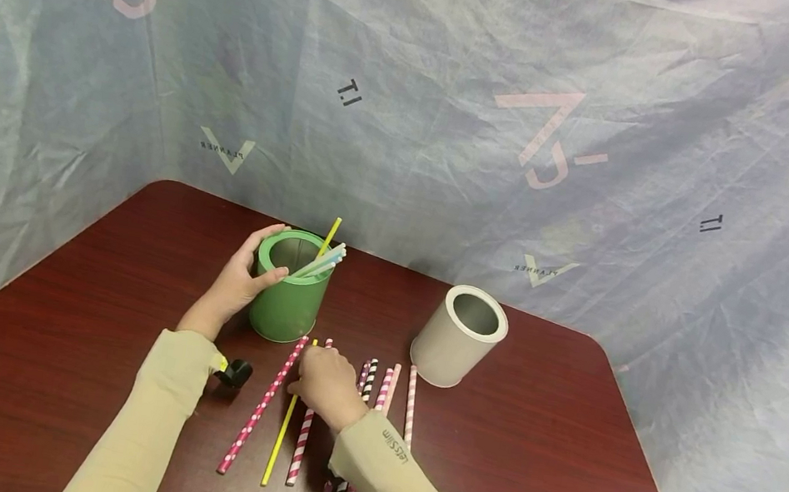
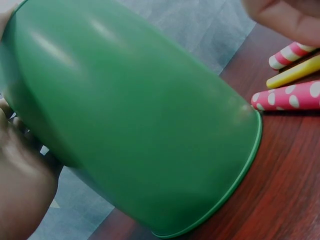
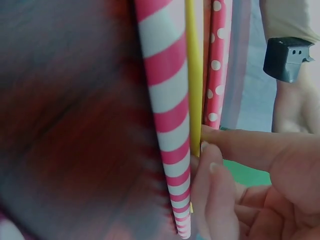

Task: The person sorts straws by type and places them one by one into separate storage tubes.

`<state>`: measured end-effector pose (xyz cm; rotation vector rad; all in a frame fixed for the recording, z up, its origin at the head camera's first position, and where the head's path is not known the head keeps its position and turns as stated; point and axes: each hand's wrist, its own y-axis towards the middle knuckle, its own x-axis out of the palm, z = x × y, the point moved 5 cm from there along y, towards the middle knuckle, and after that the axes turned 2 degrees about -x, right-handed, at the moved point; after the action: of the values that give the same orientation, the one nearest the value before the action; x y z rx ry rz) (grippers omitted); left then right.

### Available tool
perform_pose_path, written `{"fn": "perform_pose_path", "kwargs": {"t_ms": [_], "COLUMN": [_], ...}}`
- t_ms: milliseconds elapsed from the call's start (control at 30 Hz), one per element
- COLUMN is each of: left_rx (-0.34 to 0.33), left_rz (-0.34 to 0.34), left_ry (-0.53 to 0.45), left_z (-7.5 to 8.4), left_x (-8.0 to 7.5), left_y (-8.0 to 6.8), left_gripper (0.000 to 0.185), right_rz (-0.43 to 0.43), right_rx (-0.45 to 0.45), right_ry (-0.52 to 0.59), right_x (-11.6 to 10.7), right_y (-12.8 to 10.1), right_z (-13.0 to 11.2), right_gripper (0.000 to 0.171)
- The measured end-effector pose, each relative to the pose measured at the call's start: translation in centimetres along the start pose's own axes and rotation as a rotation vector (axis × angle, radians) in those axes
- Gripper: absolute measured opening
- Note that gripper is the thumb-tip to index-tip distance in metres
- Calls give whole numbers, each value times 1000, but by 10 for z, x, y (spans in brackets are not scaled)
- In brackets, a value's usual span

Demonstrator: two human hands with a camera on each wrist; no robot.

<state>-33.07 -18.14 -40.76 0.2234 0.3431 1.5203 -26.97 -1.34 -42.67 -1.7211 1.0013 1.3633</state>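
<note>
My left hand (image 1: 238,283) grips a green can (image 1: 287,307) at its rim, thumb on the near side and fingers round the left. A yellow straw and several pale straws (image 1: 319,265) lean inside the can. Low over the table, my right hand (image 1: 330,384) pinches a second yellow straw (image 3: 195,75) between thumb and fingertips near its far end. That straw lies between a pink polka-dot straw (image 1: 261,412) on the left and a pink-and-white striped straw (image 1: 301,447) on the right. In the left wrist view the green can (image 2: 135,115) fills most of the picture.
A white can (image 1: 452,342) stands open-topped at the back right. Beneath and beside my right forearm lie several more patterned straws, among them a black-and-white striped straw (image 1: 370,377) and a pale pink striped straw (image 1: 410,408). Patterned cloth (image 1: 413,114) hangs behind the dark red table (image 1: 547,452).
</note>
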Motion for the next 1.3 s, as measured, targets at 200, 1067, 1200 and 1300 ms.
{"fn": "perform_pose_path", "kwargs": {"t_ms": [200, 1067, 1200, 1300], "left_rx": [-7, -5, 1, 6], "left_rz": [2, -1, -3, -3], "left_ry": [11, -12, -15, -16], "left_z": [-1, 0, 0, -1], "left_x": [-1, -1, 0, 0], "left_y": [-1, 0, 0, 0], "left_gripper": [68, 67, 68, 67], "right_rz": [-21, -90, -106, -105], "right_rx": [38, 123, 161, 186], "right_ry": [151, 522, 631, 714], "right_x": [-1, 3, 5, 5], "right_y": [0, -4, -3, -3], "right_z": [1, 9, 14, 17], "right_gripper": [31, 28, 23, 16]}}
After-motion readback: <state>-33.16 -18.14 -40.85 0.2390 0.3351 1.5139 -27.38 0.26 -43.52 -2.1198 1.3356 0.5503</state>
